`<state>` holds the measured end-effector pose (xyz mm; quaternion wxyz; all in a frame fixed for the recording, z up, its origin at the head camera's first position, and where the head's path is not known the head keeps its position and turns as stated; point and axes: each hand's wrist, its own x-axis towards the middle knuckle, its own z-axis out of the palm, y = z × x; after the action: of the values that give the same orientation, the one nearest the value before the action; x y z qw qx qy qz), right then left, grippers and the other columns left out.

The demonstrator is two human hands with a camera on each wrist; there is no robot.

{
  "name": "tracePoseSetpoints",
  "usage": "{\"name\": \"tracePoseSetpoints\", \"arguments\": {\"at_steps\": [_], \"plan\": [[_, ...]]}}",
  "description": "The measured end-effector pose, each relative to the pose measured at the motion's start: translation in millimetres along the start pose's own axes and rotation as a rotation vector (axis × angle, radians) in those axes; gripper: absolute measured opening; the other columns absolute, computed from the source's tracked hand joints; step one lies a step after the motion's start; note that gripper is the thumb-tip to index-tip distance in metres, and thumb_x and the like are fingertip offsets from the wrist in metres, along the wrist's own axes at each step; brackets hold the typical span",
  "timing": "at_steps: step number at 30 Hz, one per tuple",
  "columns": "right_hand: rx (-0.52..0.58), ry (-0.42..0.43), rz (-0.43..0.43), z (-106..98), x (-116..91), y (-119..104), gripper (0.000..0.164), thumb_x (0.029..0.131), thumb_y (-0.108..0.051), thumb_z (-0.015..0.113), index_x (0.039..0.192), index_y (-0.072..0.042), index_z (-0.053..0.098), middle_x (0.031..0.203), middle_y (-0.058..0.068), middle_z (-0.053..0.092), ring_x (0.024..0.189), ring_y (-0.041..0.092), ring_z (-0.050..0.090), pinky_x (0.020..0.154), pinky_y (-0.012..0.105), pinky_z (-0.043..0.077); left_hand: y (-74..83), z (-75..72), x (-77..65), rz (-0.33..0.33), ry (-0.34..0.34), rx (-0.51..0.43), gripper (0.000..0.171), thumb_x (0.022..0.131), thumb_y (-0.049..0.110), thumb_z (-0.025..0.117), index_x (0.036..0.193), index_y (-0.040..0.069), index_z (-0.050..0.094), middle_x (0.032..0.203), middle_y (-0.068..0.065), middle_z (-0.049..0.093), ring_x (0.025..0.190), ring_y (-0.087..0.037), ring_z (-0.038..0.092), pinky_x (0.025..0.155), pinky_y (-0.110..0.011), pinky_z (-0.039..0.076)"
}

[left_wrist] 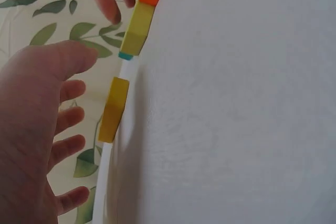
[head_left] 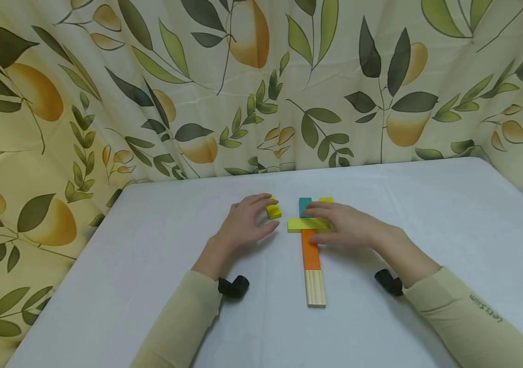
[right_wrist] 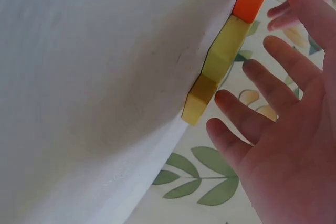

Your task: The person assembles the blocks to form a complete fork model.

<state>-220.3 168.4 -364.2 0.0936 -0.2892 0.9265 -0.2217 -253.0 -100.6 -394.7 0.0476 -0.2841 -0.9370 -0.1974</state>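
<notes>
My left hand (head_left: 247,220) hovers around a small yellow block (head_left: 273,210), fingers spread and slightly bent. A gap shows between that hand (left_wrist: 39,108) and the yellow block (left_wrist: 114,109) in the left wrist view. My right hand (head_left: 350,225) hangs over the right end of a lime-green bar (head_left: 295,225), its fingers extended and holding nothing visible. The bar lies crosswise between a teal block (head_left: 304,203) behind and an orange block (head_left: 310,253) in front. Another yellow block (head_left: 326,200) sits behind the right fingers, mostly hidden in the head view.
A plain wooden block (head_left: 315,289) continues the line from the orange block towards me. Everything lies on a white-covered table (head_left: 151,286). Behind it hangs a leaf-and-fruit patterned curtain (head_left: 261,117). Black wrist cameras (head_left: 234,287) sit at both sleeve cuffs.
</notes>
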Motion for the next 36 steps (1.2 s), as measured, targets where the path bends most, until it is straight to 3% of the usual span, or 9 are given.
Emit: {"name": "tracePoseSetpoints", "arguments": {"at_steps": [6, 16, 36], "plan": [[-0.035, -0.029, 0.018, 1, -1, -2, 0.056, 0.094, -0.034, 0.07, 0.145, -0.014, 0.057, 0.155, 0.016, 0.042, 0.141, 0.042, 0.036, 0.11, 0.062, 0.031, -5.4, 0.4, 6.0, -0.009, -0.002, 0.027, 0.049, 0.094, 0.038, 0.067, 0.139, 0.02, 0.061, 0.151, -0.002, 0.049, 0.139, -0.024, 0.042, 0.103, -0.054, 0.038], [-0.074, -0.034, 0.002, 3, -1, -3, 0.053, 0.095, -0.034, 0.07, 0.142, -0.012, 0.059, 0.152, 0.014, 0.046, 0.141, 0.041, 0.038, 0.11, 0.06, 0.032, -12.2, 3.8, 13.5, -0.1, -0.04, 0.023, 0.049, 0.094, 0.04, 0.067, 0.14, 0.022, 0.061, 0.152, -0.001, 0.048, 0.14, -0.024, 0.041, 0.109, -0.053, 0.033], [-0.096, -0.061, 0.009, 3, -2, -4, 0.054, 0.096, -0.037, 0.068, 0.143, -0.012, 0.059, 0.153, 0.015, 0.045, 0.142, 0.041, 0.036, 0.111, 0.061, 0.031, -18.8, -0.9, 16.7, -0.129, -0.063, 0.002, 0.05, 0.093, 0.04, 0.069, 0.138, 0.021, 0.062, 0.148, -0.001, 0.051, 0.139, -0.023, 0.042, 0.11, -0.052, 0.032]]}}
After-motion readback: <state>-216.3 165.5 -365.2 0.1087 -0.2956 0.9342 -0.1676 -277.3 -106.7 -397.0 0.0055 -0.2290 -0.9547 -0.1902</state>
